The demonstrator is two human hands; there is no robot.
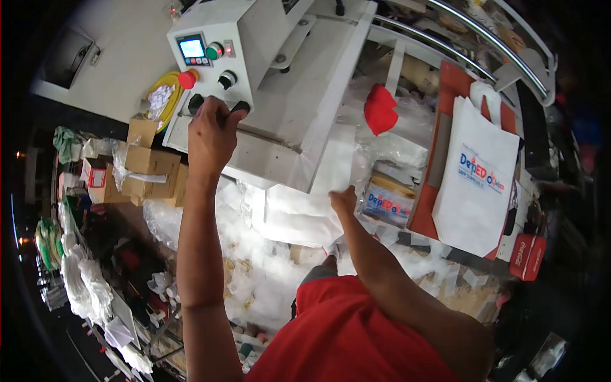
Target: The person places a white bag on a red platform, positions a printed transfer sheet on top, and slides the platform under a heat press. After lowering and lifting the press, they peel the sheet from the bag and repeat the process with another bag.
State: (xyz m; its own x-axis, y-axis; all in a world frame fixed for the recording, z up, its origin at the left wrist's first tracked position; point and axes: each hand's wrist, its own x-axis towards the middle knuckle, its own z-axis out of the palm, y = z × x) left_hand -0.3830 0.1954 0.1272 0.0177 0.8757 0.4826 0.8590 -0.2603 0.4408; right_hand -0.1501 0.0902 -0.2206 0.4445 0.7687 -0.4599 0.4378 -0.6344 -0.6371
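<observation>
My left hand (pixel 213 134) is closed around a black handle (pixel 237 111) on the front of a white machine (pixel 210 38) with a control panel. Its panel carries a lit display (pixel 192 48), a green button (pixel 214 51), a red knob (pixel 188 79) and a black dial (pixel 226 79). Lower and to the right, my right hand (pixel 344 199) pinches the edge of a white fabric bag (pixel 296 213), which hangs below the machine's flat bed. A white bag printed in blue and red (pixel 477 172) lies on an orange-brown board (pixel 425 204) at the right.
Cardboard boxes (pixel 151 172) stand at the left, near a yellow round container (pixel 167 95). A red cloth-like piece (pixel 380 109) lies beyond my right hand. A chrome rail (pixel 490 44) crosses the upper right. A red case (pixel 527 256) sits at the far right. White material covers the floor.
</observation>
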